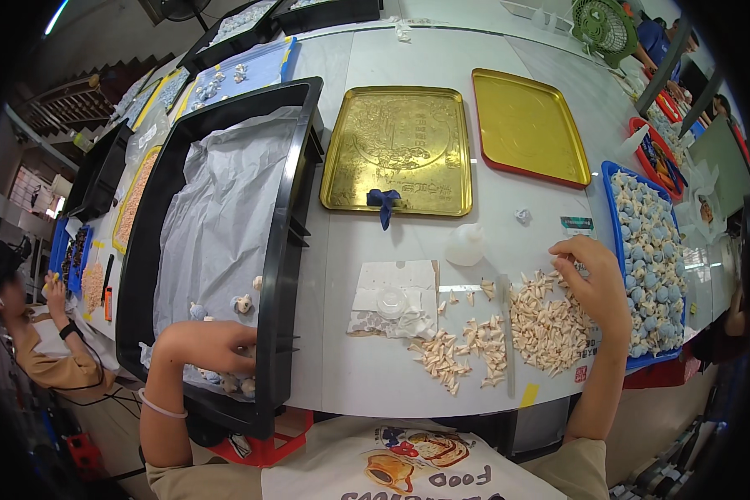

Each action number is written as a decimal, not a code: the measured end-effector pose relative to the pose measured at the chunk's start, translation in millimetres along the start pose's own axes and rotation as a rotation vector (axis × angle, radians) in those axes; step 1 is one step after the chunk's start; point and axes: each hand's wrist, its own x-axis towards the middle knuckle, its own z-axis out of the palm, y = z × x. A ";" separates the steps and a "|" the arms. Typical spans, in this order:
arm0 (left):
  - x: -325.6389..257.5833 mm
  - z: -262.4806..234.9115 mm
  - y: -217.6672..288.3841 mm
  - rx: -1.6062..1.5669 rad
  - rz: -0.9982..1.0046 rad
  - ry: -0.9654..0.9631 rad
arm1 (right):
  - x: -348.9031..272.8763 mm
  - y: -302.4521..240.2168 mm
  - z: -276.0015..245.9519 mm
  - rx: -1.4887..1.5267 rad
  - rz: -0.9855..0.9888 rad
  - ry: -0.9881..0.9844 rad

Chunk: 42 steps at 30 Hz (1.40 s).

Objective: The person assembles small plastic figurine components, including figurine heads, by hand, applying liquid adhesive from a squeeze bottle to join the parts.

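Note:
My left hand [210, 347] reaches over the near side of a large black crate [277, 275], its fingers bent downward. The crate's wall partly hides the fingertips, and what they hold cannot be made out. Small round blue-and-white pieces [242, 303] lie around it on the crate's white paper lining [221, 200]. On the right, my right hand [590, 268] hovers at the upper edge of a heap of small cream pointed pieces [548, 325]. Its fingers are loosely curved and apart, with nothing visible between them. A flat pale strip [509, 333] separates this heap from smaller piles [442, 360].
Two gold trays [333, 187] [532, 125] lie farther back; a dark blue cloth [383, 204] hangs over the nearer one's edge. A white bottle [466, 246] and a piece of cardboard [367, 300] are mid-table. Right stands a full blue basket [615, 225]. Another person [62, 350] works at left.

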 end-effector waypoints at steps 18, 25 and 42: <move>-0.5 6.7 -0.1 0.015 -0.022 0.071 | -1.4 3.2 -3.7 0.004 -0.011 -0.002; -0.9 2.6 8.7 -0.150 -0.168 0.065 | -1.9 6.4 3.0 0.025 -0.008 -0.017; 0.8 16.2 4.1 0.016 -0.096 0.306 | 18.5 -0.2 12.1 -0.172 -0.248 0.085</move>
